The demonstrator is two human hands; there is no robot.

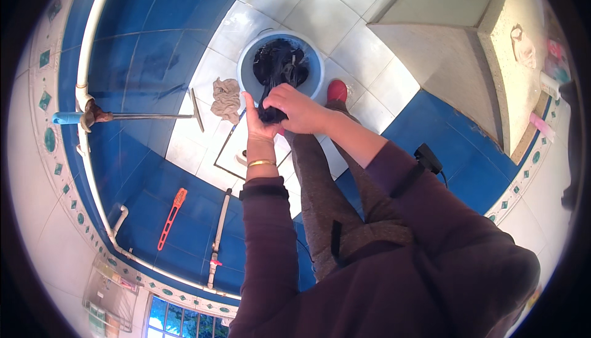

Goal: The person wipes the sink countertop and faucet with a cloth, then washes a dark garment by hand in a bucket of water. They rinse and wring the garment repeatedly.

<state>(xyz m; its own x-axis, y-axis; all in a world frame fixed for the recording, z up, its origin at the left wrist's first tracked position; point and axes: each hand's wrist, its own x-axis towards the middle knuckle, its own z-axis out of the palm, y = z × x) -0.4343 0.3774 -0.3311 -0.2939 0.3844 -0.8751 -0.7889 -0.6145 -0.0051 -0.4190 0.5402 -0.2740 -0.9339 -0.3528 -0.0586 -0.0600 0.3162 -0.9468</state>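
Observation:
A round light-blue basin [246, 68] stands on the white floor tiles before me, with wet black cloth [277, 63] bunched inside it. Part of this cloth rises over the basin's near rim into my hands. My left hand [260, 123] lies under the raised end, palm up, thumb pointing away from me. From above, my right hand [300, 112] grips the same end with bent fingers. A gold-coloured bangle [262, 163] circles my left wrist. Beside the basin, to the left, a crumpled beige cloth [225, 100] lies on the floor.
A squeegee [152, 116] with a blue handle leans by the white wall pipe [87, 61] at left. An orange plastic strip [172, 218] is against the blue tiles. My red shoe [337, 90] is right of the basin; a concrete sink [443, 56] juts out at upper right.

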